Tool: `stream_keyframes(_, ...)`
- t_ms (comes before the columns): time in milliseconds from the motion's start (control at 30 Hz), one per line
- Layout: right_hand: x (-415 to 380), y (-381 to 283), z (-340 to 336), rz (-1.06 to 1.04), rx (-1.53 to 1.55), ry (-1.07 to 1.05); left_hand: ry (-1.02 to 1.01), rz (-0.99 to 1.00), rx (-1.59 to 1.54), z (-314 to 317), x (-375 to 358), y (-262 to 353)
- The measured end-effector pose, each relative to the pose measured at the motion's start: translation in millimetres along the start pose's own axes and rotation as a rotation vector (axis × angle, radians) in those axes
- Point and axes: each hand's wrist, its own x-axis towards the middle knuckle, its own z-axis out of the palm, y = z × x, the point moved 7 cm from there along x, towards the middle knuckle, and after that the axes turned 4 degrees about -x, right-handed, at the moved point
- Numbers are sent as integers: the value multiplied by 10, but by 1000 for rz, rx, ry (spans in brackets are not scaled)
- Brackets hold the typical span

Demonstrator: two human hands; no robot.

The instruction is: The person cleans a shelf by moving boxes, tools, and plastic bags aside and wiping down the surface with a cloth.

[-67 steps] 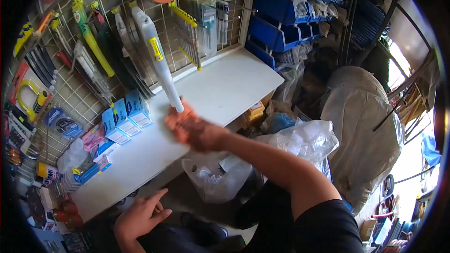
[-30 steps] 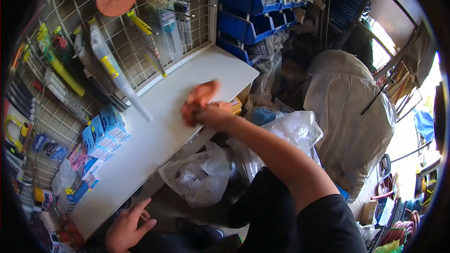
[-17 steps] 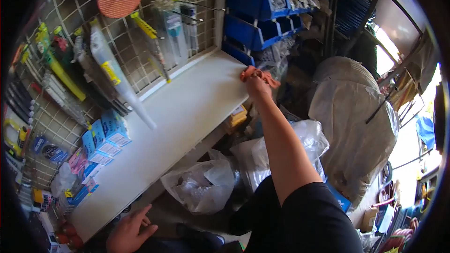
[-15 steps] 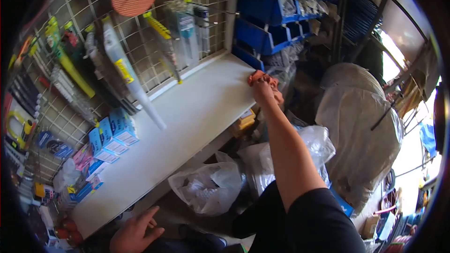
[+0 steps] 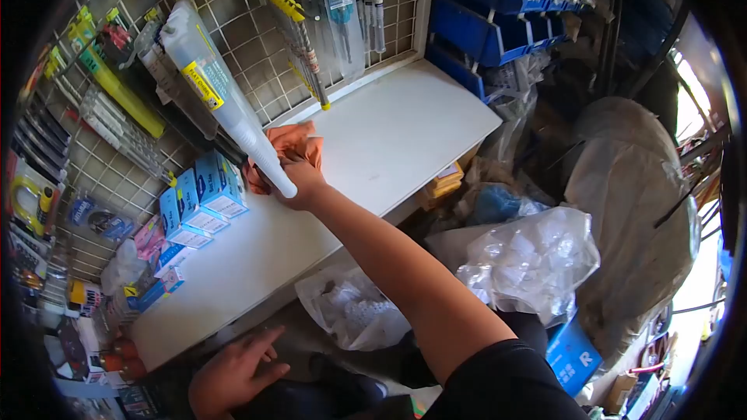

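An orange cloth (image 5: 299, 140) is bunched under my right hand (image 5: 302, 184), which presses it on the white shelf (image 5: 389, 140). The fingers are closed round the cloth, partly hidden by a long hanging tool in clear packaging (image 5: 222, 89) that crosses in front. Just left of the cloth stand several blue boxes (image 5: 204, 194) in a row at the grid wall. My left hand (image 5: 237, 373) hangs in front of the shelf's near edge, fingers apart, holding nothing.
Packaged tools, such as a drill bit pack (image 5: 299, 39), hang from the wire grid. Blue bins (image 5: 467, 27) stand at the back right. Below the shelf are plastic bags (image 5: 529, 257) and a blue box (image 5: 572, 354). A covered bulky object (image 5: 630, 218) stands at right.
My right hand has moved with the orange cloth from the shelf's far right end leftward to beside the blue boxes. The view has shifted slightly; my left hand stays low and open.
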Motion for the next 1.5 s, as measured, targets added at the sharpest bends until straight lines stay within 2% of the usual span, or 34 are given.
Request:
stream_keyframes(67, 196, 121, 69, 184, 51, -164, -23, -56, 18, -4, -45, -22)
stream_keyframes(100, 313, 103, 35, -21, -102, -146, -50, -98, -44, 13, -57, -47)
stream_keyframes(200, 360, 478, -111, -42, 8, -219, -91, -180, -58, 33, -39, -168)
stream_keyframes(267, 404, 649, -144, -255, 40, -57, -104, -233, -7, 23, -53, -237)
stream_keyframes(300, 367, 707, -222, -251, 47, -57, -77, -271, -17, 4, -67, -267)
stream_keyframes(333, 292, 808, -422, -238, -139, 104, -47, -309, -32, -19, -64, -295)
stream_keyframes(400, 153, 1147, -711, -146, -246, 104, -60, -316, -54, -20, -47, -299)
stream_keyframes(433, 121, 1447, -784, -68, -167, -51, -68, -318, -65, -10, -32, -314)
stream_keyframes(500, -72, 2030, -1106, 98, -34, 1, -62, -281, -38, 3, 16, -341)
stream_keyframes(567, -228, 2653, -1337, 166, 62, 52, -45, -245, -4, 7, 52, -330)
stream_keyframes(633, -406, 2738, -1723, 373, -279, 138, -41, -243, -16, -26, 92, -286)
stream_keyframes(667, -360, 2773, -1756, 361, -282, 143, -28, -242, -16, -60, 106, -262)
stream_keyframes(733, -349, 3070, -1706, 583, -419, 55, -79, -305, -93, -41, 90, -262)
stream_keyframes(767, -366, 3104, -1694, 574, -426, 62, -66, -298, -95, -28, 64, -266)
stream_keyframes(833, -429, 3226, -1617, 723, -548, 11, -97, -328, -158, 30, -20, -348)
stream_keyframes(867, -433, 3291, -1545, 698, -544, 34, -65, -330, -152, 10, -53, -359)
stream_keyframes(967, -532, 3269, -1601, 475, -543, 610, -54, -226, -134, -92, -123, -258)
stream_keyframes(1033, -588, 2882, -1485, 709, 169, 438, -97, -192, -150, -67, -155, -229)
stream_keyframes(1100, -484, 2380, -1237, 179, -280, 271, -74, -151, -168, -111, -115, -201)
stream_keyframes(1133, -521, 2013, -1286, 286, 46, 244, -73, -118, -172, -121, -94, -172)
stream_keyframes(1200, -351, 1337, -1137, 397, 357, 218, -69, -43, -128, -106, -52, -109)
stream_keyframes(1267, -30, 879, -724, 138, 1049, 146, -55, 25, -71, -70, -47, -86)
stream_keyframes(1333, 70, 650, -614, -269, 676, 202, 80, 174, -18, -83, -126, -54)
stream_keyframes(1367, 5, 439, -565, -467, -57, 270, 65, 172, -7, -77, -136, -48)
stream_keyframes(1400, 6, 475, -589, -452, -51, 279, 45, 77, -46, -76, -146, -97)
stream_keyframes(1433, 76, 538, -579, -431, -44, 178, 32, -17, -86, -75, -152, -157)
stream_keyframes(1467, 130, 559, -561, -416, -38, 76, 29, -19, -80, -78, -151, -189)
stream_keyframes(1500, 166, 593, -513, -418, -39, 79, 16, -52, -112, -72, -146, -267)
